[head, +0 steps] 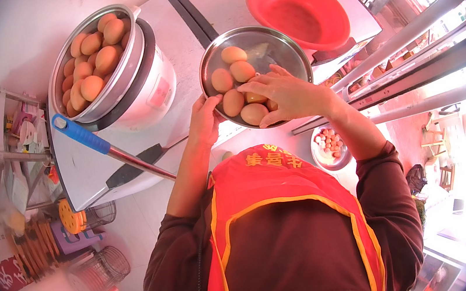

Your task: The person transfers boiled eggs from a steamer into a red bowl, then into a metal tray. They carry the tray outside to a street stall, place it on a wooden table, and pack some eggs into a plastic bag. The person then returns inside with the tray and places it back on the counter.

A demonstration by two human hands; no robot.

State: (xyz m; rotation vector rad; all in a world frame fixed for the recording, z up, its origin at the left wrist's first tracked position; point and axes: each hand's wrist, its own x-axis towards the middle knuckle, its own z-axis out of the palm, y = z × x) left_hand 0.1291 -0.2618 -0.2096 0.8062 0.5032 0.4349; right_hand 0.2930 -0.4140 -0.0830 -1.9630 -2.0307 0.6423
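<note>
My left hand point(204, 120) grips the near left rim of a round stainless-steel tray point(284, 46), thumb over the edge. Several brown eggs point(233, 102) lie in the left and near part of the tray, with a pale flat scrap point(258, 52) at its far side. Over the eggs at the right is my right hand point(286, 94), fingers spread and curved down. It partly covers a darker, shiny egg point(255, 97) and another beside it; whether it grips one is hidden. The tray is held in front of a white chest freezer point(188, 76).
A metal pot point(139, 54) heaped with eggs sits on a white rice cooker point(159, 89). A red plastic basin point(299, 13) rests at back right. A blue-handled pole point(81, 133) leans across the freezer's front edge. Lower right, another bowl point(333, 163) holds eggs. Metal bars point(416, 61) run along the right.
</note>
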